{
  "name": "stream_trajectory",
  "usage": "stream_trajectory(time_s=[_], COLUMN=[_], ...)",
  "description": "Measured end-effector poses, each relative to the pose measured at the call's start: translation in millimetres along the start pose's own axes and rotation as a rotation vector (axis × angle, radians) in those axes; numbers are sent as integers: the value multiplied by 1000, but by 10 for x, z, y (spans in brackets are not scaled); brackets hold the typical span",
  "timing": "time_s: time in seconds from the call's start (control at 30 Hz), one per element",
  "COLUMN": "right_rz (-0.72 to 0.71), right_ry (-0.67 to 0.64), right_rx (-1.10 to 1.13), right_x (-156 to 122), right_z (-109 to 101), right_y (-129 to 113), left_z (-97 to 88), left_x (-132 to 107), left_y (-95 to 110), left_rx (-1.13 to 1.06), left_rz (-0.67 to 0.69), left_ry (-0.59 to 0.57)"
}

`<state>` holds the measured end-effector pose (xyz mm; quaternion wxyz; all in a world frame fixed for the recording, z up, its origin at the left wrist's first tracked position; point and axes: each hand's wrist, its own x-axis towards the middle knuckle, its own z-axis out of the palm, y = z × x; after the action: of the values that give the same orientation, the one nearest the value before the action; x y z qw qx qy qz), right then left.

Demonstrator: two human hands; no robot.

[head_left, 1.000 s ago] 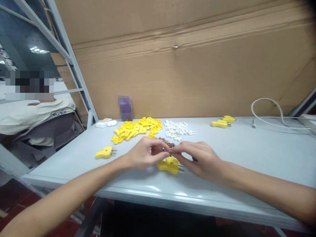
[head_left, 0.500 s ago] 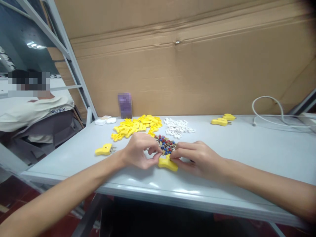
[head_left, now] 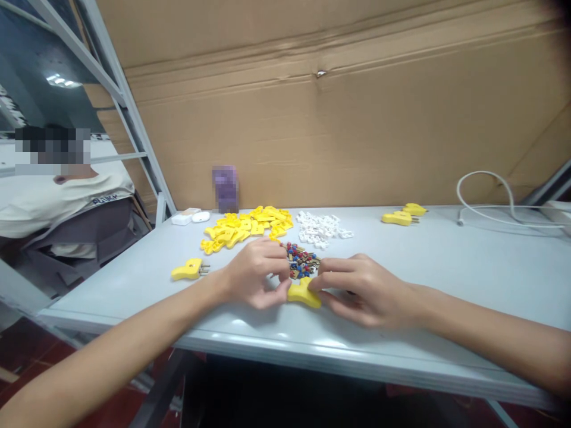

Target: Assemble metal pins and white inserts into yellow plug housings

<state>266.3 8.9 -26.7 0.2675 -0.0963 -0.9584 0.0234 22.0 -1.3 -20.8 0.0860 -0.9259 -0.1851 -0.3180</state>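
A yellow plug housing [head_left: 303,293] lies near the table's front edge, between my hands. My right hand [head_left: 366,290] grips its right side with thumb and fingers. My left hand [head_left: 259,273] is closed in a pinch at the housing's left end; whether a small part sits between its fingertips is hidden. Just behind the housing is a pile of small metal pins with red and blue bits [head_left: 301,258]. Farther back lie a heap of yellow plug shells [head_left: 250,226] and a heap of small white plastic parts [head_left: 321,229].
A yellow plug with pins [head_left: 188,270] lies at the left, and two yellow plugs [head_left: 397,219] at the back right. A white cable [head_left: 508,196] curls beyond them. White cases [head_left: 181,219] stand back left. Cardboard [head_left: 339,131] walls the table's rear. A person [head_left: 66,196] sits at far left.
My left hand has shifted slightly, with its fingers curling lower toward the housing's left end. My right hand keeps its grip, and the housing stays nearly in place.
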Motion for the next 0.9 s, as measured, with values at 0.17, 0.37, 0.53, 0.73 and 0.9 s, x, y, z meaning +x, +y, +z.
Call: stream_trajectory(time_s=[0.17, 0.37, 0.53, 0.73, 0.9], right_rz=[14, 9, 9, 39, 37], right_ry=[-41, -77, -82, -101, -71], right_rx=[11, 39, 51, 159, 162], right_x=[-6, -18, -8, 19, 27], right_z=[-5, 0, -10, -58, -68], right_y=[6, 30, 35, 2, 12], left_z=[-8, 20, -4, -2, 6], left_x=[31, -1, 1, 7, 1], left_y=[12, 16, 20, 32, 39], left_rx=[32, -90, -102, -116, -132], left_rz=[-20, -49, -14, -29, -36], left_ry=[-114, -114, -137, -203, -223])
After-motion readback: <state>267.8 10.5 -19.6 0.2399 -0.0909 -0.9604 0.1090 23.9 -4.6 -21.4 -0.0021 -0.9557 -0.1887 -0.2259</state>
